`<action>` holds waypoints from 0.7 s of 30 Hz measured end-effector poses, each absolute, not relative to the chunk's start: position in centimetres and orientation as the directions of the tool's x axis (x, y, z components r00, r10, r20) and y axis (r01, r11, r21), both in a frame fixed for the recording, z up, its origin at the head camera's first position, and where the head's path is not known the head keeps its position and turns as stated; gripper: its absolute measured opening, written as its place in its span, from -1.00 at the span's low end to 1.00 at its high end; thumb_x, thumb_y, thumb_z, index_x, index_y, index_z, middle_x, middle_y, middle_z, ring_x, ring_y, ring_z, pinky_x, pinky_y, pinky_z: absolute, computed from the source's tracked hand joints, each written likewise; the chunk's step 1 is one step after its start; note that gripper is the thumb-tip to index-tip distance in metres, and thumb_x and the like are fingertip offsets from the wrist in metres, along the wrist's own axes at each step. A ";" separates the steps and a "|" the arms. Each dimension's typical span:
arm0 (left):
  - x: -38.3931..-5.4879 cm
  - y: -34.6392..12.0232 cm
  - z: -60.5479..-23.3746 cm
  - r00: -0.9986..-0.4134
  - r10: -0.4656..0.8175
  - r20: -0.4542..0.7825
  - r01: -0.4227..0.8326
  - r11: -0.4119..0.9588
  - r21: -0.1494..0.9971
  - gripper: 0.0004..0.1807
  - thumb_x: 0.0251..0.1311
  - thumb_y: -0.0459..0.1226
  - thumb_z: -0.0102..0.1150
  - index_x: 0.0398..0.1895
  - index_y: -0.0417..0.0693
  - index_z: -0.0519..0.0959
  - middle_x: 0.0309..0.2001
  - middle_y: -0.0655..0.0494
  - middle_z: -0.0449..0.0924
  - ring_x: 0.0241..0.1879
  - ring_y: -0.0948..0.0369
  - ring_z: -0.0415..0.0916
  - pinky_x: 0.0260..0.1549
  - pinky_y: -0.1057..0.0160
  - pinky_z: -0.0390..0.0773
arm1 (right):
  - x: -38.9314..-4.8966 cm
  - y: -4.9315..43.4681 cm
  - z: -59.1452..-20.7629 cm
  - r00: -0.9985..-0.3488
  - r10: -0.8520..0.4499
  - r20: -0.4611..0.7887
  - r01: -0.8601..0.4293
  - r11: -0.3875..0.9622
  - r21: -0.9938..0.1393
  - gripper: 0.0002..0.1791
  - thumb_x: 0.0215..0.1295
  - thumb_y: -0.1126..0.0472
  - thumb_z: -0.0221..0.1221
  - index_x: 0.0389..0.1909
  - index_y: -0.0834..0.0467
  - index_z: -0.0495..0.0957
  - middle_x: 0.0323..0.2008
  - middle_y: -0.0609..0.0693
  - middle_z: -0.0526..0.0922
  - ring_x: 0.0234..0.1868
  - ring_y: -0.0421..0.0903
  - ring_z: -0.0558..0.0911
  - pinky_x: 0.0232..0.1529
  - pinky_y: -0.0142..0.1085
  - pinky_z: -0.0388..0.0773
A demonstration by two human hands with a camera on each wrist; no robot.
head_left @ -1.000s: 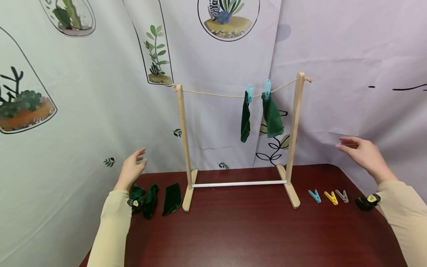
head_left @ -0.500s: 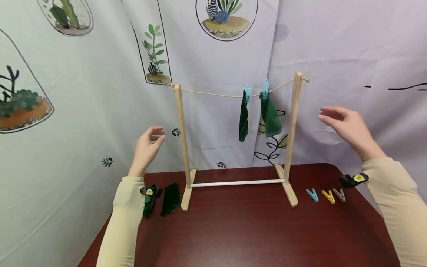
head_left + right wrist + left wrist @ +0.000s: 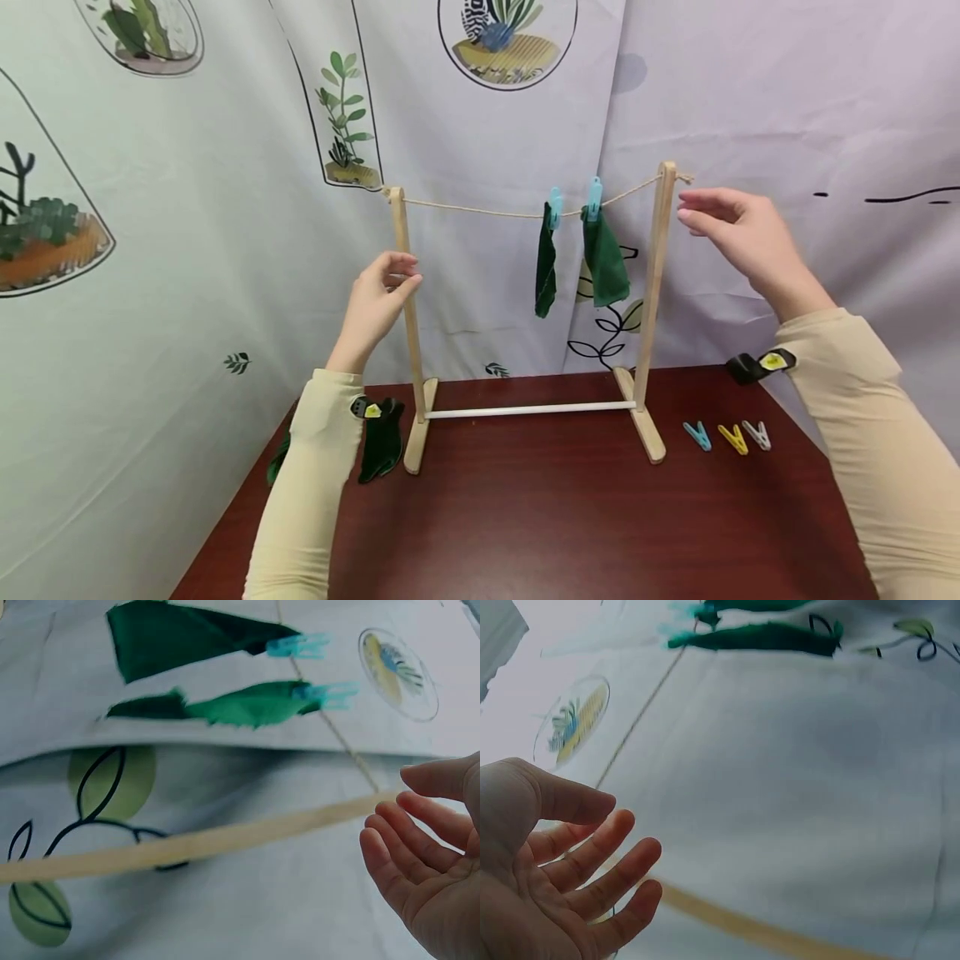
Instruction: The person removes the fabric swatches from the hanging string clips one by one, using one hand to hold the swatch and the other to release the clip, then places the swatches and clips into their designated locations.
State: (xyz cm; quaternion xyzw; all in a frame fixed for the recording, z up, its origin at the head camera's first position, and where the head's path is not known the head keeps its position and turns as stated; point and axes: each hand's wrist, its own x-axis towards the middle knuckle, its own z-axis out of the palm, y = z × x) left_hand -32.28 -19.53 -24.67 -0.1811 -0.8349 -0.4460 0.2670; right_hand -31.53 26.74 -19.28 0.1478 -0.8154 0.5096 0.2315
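Observation:
My left hand [image 3: 378,304] is raised in front of the left post [image 3: 411,333] of a small wooden drying rack, fingers loosely bent and nothing in them. Just right of the top of the right post [image 3: 654,283] is my right hand [image 3: 746,237], also holding nothing, thumb apart from the fingers. A string [image 3: 480,211] runs between the posts. On it hang a narrow green cloth [image 3: 546,262] and a wider green cloth [image 3: 605,258], each under a light blue clothespin [image 3: 595,198]. Both cloths show in the left and right wrist views too.
Blue [image 3: 697,435], yellow [image 3: 732,439] and grey clothespins [image 3: 757,435] lie on the dark red table [image 3: 525,508] to the right. A dark green cloth [image 3: 381,446] lies beside the rack's left foot; more green cloth [image 3: 277,460] is partly behind the left sleeve. A printed curtain hangs behind.
Both hands have risen and moved inward toward the rack's posts, the left hand to the right and the right hand to the left. The hanging cloths and the clothespins stay put.

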 end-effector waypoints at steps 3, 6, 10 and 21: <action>-32.4 -18.3 -24.3 -0.800 0.092 0.592 0.547 0.517 0.659 -0.71 0.38 -0.28 0.23 0.11 -0.16 0.56 -0.04 -0.06 0.64 -0.05 0.02 0.61 -0.09 0.03 0.56 | -31.7 25.7 -18.2 -0.834 -0.012 0.552 -0.511 0.395 -0.763 -0.52 0.35 0.09 0.32 0.23 0.19 0.59 -0.11 -0.33 0.69 -0.14 -0.38 0.64 -0.13 -0.59 0.48; -32.5 -17.0 -24.0 -0.808 0.111 0.579 0.547 0.506 0.667 -0.71 0.38 -0.27 0.23 0.11 -0.15 0.56 -0.05 -0.05 0.65 -0.05 0.01 0.62 -0.09 0.02 0.57 | -31.8 24.7 -17.3 -0.824 -0.027 0.566 -0.540 0.345 -0.768 -0.53 0.35 0.13 0.33 0.23 0.20 0.60 -0.10 -0.28 0.71 -0.11 -0.35 0.65 -0.12 -0.57 0.51; -32.6 -15.1 -23.7 -0.810 0.131 0.571 0.550 0.504 0.665 -0.72 0.38 -0.26 0.24 0.10 -0.11 0.56 -0.06 -0.02 0.66 -0.06 0.02 0.63 -0.08 0.02 0.58 | -31.7 23.5 -16.1 -0.811 -0.042 0.583 -0.563 0.322 -0.761 -0.56 0.34 0.14 0.33 0.21 0.15 0.62 -0.10 -0.24 0.72 -0.12 -0.30 0.67 -0.12 -0.55 0.52; -33.4 -10.5 -24.2 -0.804 0.184 0.566 0.582 0.444 0.682 -0.76 0.34 -0.29 0.27 0.03 -0.11 0.58 -0.13 0.02 0.67 -0.14 0.07 0.65 -0.15 0.09 0.62 | -32.2 21.1 -14.7 -0.805 -0.080 0.588 -0.573 0.361 -0.735 -0.56 0.37 0.12 0.29 0.21 0.20 0.61 -0.03 -0.14 0.71 -0.15 -0.30 0.66 -0.11 -0.52 0.54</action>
